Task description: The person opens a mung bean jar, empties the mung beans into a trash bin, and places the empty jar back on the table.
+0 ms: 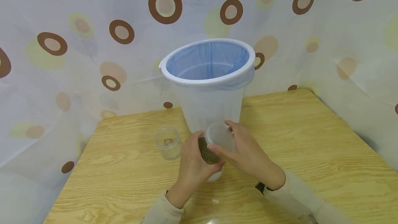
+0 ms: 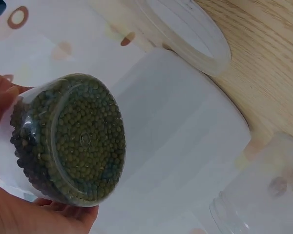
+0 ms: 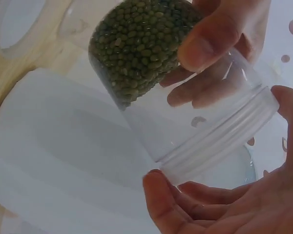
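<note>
A left hand [image 1: 192, 163] grips a jar [image 3: 158, 129] of small green beans [image 2: 88, 139], a right hand [image 1: 247, 153] its lid [image 1: 222, 136] (apparently seated); lid-turning looks the likely step, next calling for a braced twist.

1 blue-lined white bin [image 1: 211, 108] on wooden table [image 1: 311, 148], spotted backdrop [image 1: 136, 61]

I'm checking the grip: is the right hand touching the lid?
Touching. The right wrist view shows the right hand pinching the lid at opposite sides of its edge.
</note>
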{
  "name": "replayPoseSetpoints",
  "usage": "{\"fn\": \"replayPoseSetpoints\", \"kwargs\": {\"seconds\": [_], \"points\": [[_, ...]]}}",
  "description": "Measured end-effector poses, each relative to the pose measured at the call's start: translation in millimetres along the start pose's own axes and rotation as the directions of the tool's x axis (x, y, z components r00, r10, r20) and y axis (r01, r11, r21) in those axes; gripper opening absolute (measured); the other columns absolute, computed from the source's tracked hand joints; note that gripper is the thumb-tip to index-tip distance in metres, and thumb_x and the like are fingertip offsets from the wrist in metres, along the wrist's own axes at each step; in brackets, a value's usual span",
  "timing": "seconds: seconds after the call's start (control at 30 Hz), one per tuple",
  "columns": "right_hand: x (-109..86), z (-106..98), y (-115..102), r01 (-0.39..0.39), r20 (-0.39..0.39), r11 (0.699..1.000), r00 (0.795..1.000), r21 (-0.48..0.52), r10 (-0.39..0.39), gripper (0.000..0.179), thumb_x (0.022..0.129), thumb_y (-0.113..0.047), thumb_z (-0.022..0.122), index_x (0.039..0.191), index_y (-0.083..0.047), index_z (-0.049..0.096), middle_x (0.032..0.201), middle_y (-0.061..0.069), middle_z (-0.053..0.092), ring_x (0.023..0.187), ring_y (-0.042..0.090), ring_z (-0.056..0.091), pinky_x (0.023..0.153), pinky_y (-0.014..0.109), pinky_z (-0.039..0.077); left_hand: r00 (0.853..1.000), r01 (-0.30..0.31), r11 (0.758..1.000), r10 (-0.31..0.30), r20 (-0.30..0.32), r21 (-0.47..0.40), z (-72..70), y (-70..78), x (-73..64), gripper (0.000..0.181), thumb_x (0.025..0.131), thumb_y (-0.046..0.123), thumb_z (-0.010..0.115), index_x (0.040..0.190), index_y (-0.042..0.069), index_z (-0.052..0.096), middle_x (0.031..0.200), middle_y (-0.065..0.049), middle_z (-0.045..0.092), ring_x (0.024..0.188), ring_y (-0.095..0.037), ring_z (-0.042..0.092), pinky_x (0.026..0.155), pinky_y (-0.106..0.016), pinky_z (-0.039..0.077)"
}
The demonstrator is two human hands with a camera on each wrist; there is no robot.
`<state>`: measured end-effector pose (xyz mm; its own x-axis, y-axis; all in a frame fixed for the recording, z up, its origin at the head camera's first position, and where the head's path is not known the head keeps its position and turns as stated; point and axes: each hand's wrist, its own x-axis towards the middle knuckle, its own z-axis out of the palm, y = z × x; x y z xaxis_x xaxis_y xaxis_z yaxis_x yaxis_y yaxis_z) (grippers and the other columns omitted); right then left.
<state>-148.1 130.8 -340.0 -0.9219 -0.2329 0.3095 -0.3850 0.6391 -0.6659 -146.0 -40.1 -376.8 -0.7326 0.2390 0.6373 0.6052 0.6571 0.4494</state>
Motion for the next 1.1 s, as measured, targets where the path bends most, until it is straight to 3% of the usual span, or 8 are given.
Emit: {"fn": "replayPoseSetpoints", "kwargs": {"seconds": [0.1,0.27,0.43,0.63,0.9,1.1], "points": [[0.7,-0.8,-3.2,-0.036,0.011,0.999,0.999,0.003,0.036,0.086,0.085,-0.052,0.066,0.142,0.003,0.036,0.127,0.020,0.050,0.108,0.031,0.050,0.088,0.049,0.047,1.000,0.002,1.000,-0.001,-0.018,0.028,-0.5,-0.5,-0.2,0.091,0.054,0.026,0.095,0.124,-0.001,0.043,0.113,-0.012,0.054,0.102,-0.026,0.054,0.084,-0.042,0.048],[-0.3,-2.9,-2.6,-0.022,0.021,0.999,1.000,0.040,0.021,0.082,0.084,-0.047,0.070,0.141,0.001,0.038,0.127,0.019,0.050,0.108,0.031,0.051,0.085,0.049,0.048,0.997,0.068,0.997,-0.067,0.037,-0.020,-3.1,0.6,-0.5,0.091,0.055,0.028,0.094,0.125,0.001,0.042,0.116,-0.011,0.053,0.104,-0.026,0.053,0.087,-0.042,0.047],[-0.8,-6.0,1.5,0.059,0.027,0.996,0.998,0.071,-0.061,0.078,0.083,-0.040,0.072,0.141,-0.001,0.037,0.126,0.017,0.049,0.107,0.031,0.050,0.082,0.046,0.048,0.991,0.107,0.991,-0.101,0.082,-0.074,-6.9,1.9,-0.5,0.090,0.057,0.025,0.094,0.126,0.002,0.041,0.119,-0.010,0.052,0.107,-0.025,0.051,0.089,-0.044,0.045],[1.1,-9.5,7.7,0.182,0.049,0.980,0.981,0.078,-0.186,0.078,0.082,-0.036,0.073,0.141,0.000,0.036,0.126,0.017,0.049,0.108,0.030,0.048,0.083,0.045,0.047,0.989,0.119,0.985,-0.107,0.101,-0.121,-9.0,1.2,-0.1,0.087,0.058,0.024,0.093,0.126,0.003,0.042,0.119,-0.009,0.052,0.107,-0.023,0.051,0.087,-0.043,0.045],[4.3,-15.4,13.8,0.238,0.108,0.964,0.962,0.122,-0.251,0.077,0.082,-0.034,0.074,0.142,-0.003,0.036,0.131,0.014,0.046,0.108,0.029,0.047,0.082,0.046,0.047,0.981,0.148,0.971,-0.120,0.151,-0.187,-12.2,-0.2,0.7,0.085,0.060,0.023,0.092,0.126,0.005,0.041,0.119,-0.007,0.051,0.107,-0.021,0.050,0.087,-0.042,0.045],[6.3,-21.5,18.2,0.299,0.150,0.943,0.936,0.145,-0.320,0.078,0.081,-0.027,0.076,0.143,-0.005,0.035,0.136,0.011,0.044,0.115,0.026,0.046,0.091,0.048,0.044,0.974,0.170,0.963,-0.132,0.184,-0.208,-13.3,-0.8,1.0,0.085,0.061,0.023,0.091,0.128,0.003,0.041,0.121,-0.009,0.051,0.108,-0.023,0.049,0.088,-0.044,0.046]]}}
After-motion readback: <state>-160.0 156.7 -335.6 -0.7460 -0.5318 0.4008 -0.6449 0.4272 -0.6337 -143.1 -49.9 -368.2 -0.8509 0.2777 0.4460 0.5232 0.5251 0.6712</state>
